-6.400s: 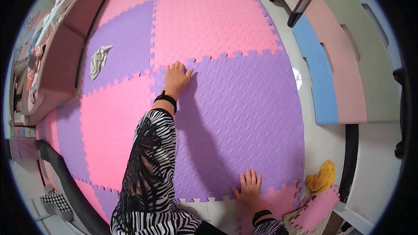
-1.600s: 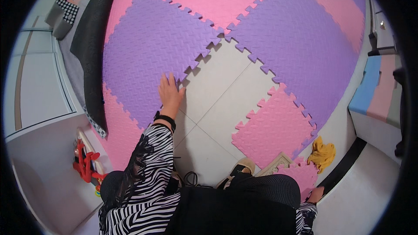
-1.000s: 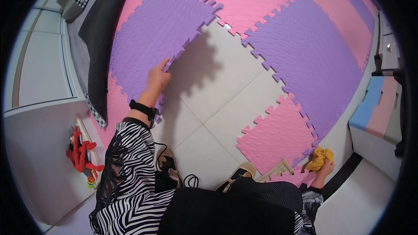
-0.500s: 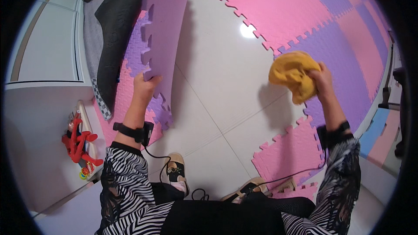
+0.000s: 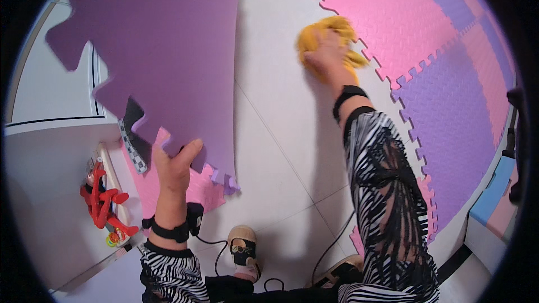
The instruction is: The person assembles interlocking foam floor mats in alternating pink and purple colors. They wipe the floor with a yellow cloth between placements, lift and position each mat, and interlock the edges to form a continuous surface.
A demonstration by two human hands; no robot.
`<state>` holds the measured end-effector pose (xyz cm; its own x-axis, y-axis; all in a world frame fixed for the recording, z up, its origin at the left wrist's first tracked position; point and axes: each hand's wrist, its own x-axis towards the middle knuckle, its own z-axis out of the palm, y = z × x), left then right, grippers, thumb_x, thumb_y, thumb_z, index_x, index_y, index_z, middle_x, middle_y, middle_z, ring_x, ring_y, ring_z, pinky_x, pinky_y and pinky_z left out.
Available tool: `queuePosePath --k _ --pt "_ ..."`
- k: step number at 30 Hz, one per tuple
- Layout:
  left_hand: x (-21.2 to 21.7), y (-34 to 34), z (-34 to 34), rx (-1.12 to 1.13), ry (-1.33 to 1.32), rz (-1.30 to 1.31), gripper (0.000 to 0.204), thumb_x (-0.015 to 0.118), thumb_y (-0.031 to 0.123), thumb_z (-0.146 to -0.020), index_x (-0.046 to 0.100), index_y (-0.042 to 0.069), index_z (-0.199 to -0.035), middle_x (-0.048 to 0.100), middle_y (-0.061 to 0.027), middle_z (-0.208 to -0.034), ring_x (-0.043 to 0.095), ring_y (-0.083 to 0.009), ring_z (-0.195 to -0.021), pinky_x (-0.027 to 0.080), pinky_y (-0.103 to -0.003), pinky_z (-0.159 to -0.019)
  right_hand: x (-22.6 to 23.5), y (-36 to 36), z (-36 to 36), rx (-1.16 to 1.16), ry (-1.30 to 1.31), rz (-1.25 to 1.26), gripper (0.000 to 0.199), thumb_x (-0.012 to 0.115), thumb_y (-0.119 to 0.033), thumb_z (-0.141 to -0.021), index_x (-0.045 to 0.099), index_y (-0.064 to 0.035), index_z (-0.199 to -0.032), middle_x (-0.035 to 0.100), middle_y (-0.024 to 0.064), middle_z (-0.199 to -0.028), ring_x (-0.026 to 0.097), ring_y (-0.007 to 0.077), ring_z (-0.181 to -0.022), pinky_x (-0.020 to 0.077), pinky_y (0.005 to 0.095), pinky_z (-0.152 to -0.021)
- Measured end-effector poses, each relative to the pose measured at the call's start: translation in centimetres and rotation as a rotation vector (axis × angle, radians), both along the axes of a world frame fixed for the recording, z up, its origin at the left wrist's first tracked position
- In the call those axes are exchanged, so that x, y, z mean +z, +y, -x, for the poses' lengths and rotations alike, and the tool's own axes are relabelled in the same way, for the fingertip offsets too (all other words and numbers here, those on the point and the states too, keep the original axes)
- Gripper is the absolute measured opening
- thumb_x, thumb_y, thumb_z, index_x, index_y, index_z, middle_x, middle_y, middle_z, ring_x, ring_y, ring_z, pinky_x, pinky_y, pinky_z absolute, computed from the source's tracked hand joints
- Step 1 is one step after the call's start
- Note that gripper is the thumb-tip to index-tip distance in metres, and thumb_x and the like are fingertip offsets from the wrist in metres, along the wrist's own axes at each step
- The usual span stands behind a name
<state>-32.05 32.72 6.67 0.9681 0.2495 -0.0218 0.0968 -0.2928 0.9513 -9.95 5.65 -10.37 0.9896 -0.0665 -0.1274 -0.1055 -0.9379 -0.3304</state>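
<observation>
Pinching the toothed edge of a raised purple foam mat (image 5: 163, 50) between thumb and fingers, the left hand (image 5: 173, 171) sits between eight and nine o'clock in the head view, the mat filling ten o'clock. At one o'clock the right hand (image 5: 328, 60) covers a bunched yellow cloth (image 5: 338, 24) over the pale tiled floor (image 5: 269, 78); blur hides how far its fingers close.

Tiled floor (image 5: 269, 87), pale w/ thin joints, is bearing far pink mat (image 5: 387, 17), rt. purple mat (image 5: 455, 118), lt. pink mat (image 5: 203, 193); tan-and-black shoe (image 5: 243, 249) is standing nr. ctr.; yellow cloth (image 5: 336, 23) is showing far ctr., contact unclear.
</observation>
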Motion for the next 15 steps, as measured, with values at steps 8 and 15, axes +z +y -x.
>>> queuePosePath --k 8,15 --pt "1.1 0.4 0.3 0.040 -0.010 0.037 0.015 0.062 -0.001 -0.074 0.061 -0.001 -0.089 0.058 -0.0006 -0.083 0.054 -0.0116 -0.074 0.042 -0.025 -0.069 -3.4 12.7 14.6 1.038 -0.124 -0.523 0.038 0.062 -0.016 -0.061 0.063 -0.0128 -0.100 0.054 0.0126 -0.106 0.048 0.0275 -0.111 0.0295 0.0511 -0.098" --pt "0.4 0.5 0.0 0.054 0.011 0.057 0.011 0.066 0.004 -0.075 0.064 0.002 -0.085 0.061 0.0001 -0.081 0.057 -0.0118 -0.075 0.044 -0.025 -0.071 -0.7 6.1 36.4 1.485 0.345 -0.692 0.025 0.063 -0.015 -0.056 0.064 -0.0212 -0.080 0.056 0.0030 -0.081 0.055 0.0230 -0.090 0.0350 0.0480 -0.072"
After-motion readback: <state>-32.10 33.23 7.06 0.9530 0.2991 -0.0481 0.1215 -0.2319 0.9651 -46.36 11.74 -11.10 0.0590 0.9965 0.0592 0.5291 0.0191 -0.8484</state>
